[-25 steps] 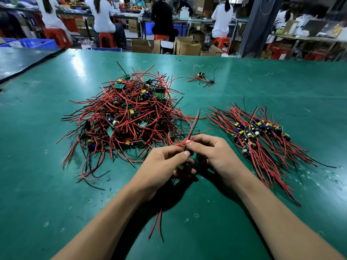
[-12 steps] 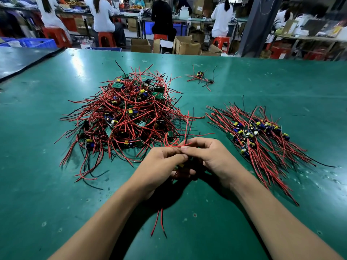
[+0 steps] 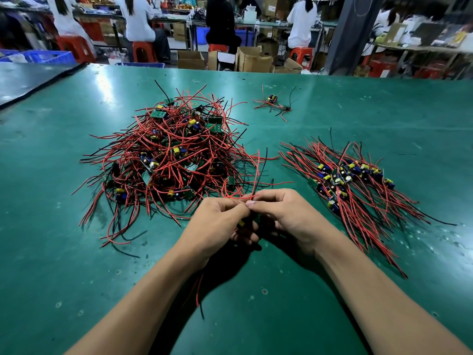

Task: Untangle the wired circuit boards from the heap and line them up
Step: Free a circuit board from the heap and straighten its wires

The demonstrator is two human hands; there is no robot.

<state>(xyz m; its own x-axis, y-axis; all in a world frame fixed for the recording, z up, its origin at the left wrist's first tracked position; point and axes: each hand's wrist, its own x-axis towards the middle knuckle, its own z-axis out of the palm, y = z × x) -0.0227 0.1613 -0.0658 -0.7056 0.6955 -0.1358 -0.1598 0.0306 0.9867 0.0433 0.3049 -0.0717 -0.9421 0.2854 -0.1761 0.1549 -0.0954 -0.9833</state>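
Observation:
A tangled heap (image 3: 169, 160) of small green circuit boards with red and black wires lies left of centre on the green table (image 3: 332, 103). To the right, a row of lined-up boards (image 3: 350, 178) has its wires fanned out. In front of the heap, my left hand (image 3: 217, 221) and my right hand (image 3: 284, 213) meet thumb to thumb. Both pinch the red wires of one wired board (image 3: 242, 222), which is mostly hidden between my fingers. Its wires curl up above my thumbs, and other leads (image 3: 198, 290) hang below my left wrist.
A small separate wired board (image 3: 272, 102) lies at the back of the table. A dark mat (image 3: 30, 78) covers the far left corner. Beyond the table's far edge are cardboard boxes (image 3: 245, 60), red stools and seated people at other benches.
My hands stayed in place while working the held wires. The upright wires above my thumbs have bent over and curled lower; the leads under my left wrist shifted slightly.

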